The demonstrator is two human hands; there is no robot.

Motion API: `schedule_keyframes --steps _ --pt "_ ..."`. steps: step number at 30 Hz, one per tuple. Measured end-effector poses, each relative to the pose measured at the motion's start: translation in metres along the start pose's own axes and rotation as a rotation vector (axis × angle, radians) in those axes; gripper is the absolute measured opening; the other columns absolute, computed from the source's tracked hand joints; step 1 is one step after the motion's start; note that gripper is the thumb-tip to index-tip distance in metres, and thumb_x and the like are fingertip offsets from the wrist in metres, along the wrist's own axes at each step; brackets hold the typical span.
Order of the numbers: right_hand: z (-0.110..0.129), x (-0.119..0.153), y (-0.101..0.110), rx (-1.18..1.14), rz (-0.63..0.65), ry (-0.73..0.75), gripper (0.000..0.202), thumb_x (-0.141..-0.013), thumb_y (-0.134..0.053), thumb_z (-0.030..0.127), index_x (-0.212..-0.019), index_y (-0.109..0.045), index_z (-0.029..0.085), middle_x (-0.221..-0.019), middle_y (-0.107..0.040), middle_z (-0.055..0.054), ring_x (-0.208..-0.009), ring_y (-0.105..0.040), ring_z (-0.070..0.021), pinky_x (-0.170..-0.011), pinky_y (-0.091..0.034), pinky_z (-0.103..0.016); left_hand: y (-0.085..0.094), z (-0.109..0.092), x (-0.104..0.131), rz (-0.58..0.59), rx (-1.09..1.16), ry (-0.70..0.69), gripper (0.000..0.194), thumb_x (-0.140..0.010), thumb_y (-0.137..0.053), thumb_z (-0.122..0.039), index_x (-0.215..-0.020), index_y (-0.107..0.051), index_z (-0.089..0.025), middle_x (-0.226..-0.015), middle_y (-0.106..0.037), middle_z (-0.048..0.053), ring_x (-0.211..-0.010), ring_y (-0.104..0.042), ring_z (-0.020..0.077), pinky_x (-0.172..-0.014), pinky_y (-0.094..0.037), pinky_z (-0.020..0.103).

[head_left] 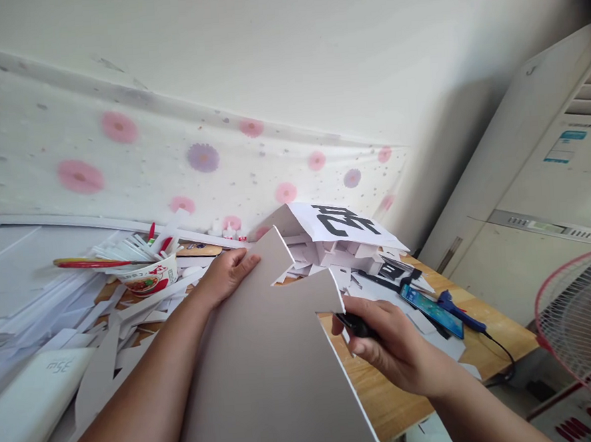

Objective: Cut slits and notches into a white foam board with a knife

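A large grey-white board (268, 356) stands tilted up in front of me, with a notch cut in its top edge and another cut at its right side. My left hand (231, 275) grips the board's upper left edge, fingers closed round it. In my right hand (383, 339) is a black-handled tool (356, 325), held against the board's right edge by the cut. The tool's tip is hidden. Behind the board lies a white folded piece with large black characters (346, 222).
White scraps and strips (91, 320) cover the left of the wooden table (386, 395). A paper bowl (151, 276) holds strips and scissors. At the right lie a phone (434, 311) and a blue glue gun (458, 312) with a cord. A pink-rimmed fan (582, 317) stands beyond.
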State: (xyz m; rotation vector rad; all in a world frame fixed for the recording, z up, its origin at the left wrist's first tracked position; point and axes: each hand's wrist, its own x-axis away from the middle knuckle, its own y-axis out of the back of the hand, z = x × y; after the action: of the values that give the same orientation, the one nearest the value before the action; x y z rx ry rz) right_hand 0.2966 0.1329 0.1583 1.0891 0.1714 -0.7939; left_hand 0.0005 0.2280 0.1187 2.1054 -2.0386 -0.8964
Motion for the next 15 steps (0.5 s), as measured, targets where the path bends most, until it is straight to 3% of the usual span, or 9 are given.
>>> schedule_keyframes --steps 4,15 --pt "0.002 -0.003 0.004 -0.049 0.098 -0.020 0.030 -0.100 -0.038 0.043 -0.107 -0.054 0.018 -0.080 -0.052 -0.001 -0.069 -0.047 -0.0123 -0.064 -0.039 -0.023 -0.001 0.000 0.000 -0.002 -0.001 0.011 0.055 -0.073 -0.052 -0.072 -0.071 -0.054 -0.018 -0.061 -0.051 -0.001 -0.057 -0.047 0.0170 -0.049 -0.032 0.025" --pt "-0.010 -0.012 0.003 -0.054 0.152 -0.036 0.042 -0.100 -0.029 0.052 -0.096 -0.051 0.016 -0.078 -0.048 -0.001 -0.067 -0.042 -0.0124 -0.062 -0.036 -0.025 -0.003 -0.002 0.000 0.005 -0.011 0.006 0.054 -0.073 -0.052 -0.072 -0.071 -0.054 -0.018 -0.062 -0.051 -0.001 -0.057 -0.047 0.0168 -0.049 -0.031 0.025"
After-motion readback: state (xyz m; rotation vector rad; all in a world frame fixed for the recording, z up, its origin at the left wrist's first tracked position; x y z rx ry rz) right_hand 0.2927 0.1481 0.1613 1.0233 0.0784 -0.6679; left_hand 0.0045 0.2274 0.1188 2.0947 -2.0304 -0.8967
